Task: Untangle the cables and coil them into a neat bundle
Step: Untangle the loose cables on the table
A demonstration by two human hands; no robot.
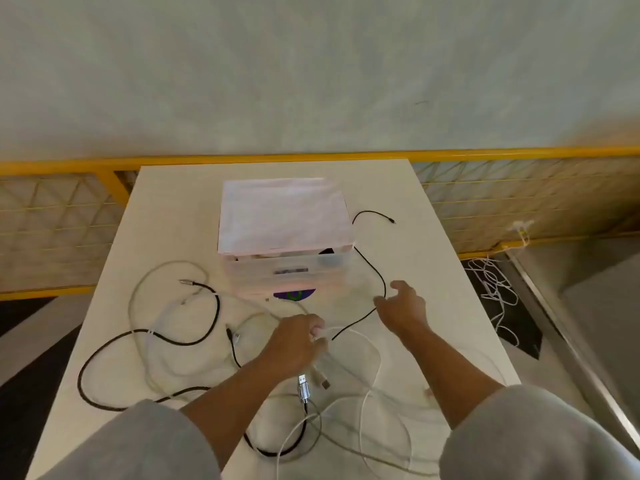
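Observation:
Several tangled cables lie on a white table (166, 209). A thick black braided cable (104, 344) loops at the left, and white cables (372, 368) loop near the front. A thin black cable (375, 268) curves from beside the box toward the middle. My left hand (299, 344) grips a white cable, fingers curled round it. A silver USB plug (304, 389) lies just below that hand. My right hand (403, 308) hovers with spread fingers close to the thin black cable, holding nothing.
A translucent plastic box (284, 233) with a white lid stands at the table's middle back, a blue disc (294, 294) in front of it. A yellow railing (311, 157) runs behind the table. More white cables (495, 292) lie on the floor at the right.

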